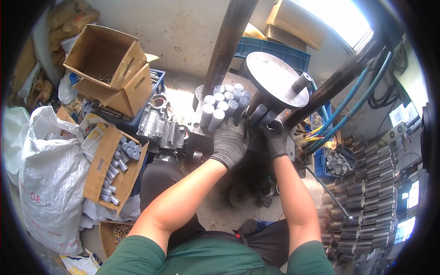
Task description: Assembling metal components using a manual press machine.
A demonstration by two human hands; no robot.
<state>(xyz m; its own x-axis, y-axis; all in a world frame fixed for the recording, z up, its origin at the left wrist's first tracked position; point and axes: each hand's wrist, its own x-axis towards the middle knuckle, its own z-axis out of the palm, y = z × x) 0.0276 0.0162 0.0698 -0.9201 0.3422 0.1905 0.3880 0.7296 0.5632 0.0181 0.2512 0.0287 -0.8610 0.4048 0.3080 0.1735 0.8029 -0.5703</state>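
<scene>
My left hand (230, 141), in a grey knit glove, reaches to the front edge of the metal work surface, right beside a cluster of upright grey cylinders (228, 96). Its fingers are together near a dark part, and what they grip is hidden. My right hand (275, 140), in a darker glove, is curled closed a little to the right, just below two tilted grey cylinders (258, 112). Whether it touches the nearer one I cannot tell. Behind them stands a round metal plate (270, 73) with a short steel tube (301, 82) on it.
Dark steel posts (229, 46) rise on both sides of the plate. On the left are metal castings (158, 126), an open cardboard box (103, 176) of cylinders, a tall carton (133, 91) and a white sack (48, 178). Blue hoses (366, 96) and stacked metal tubes (362, 206) lie right.
</scene>
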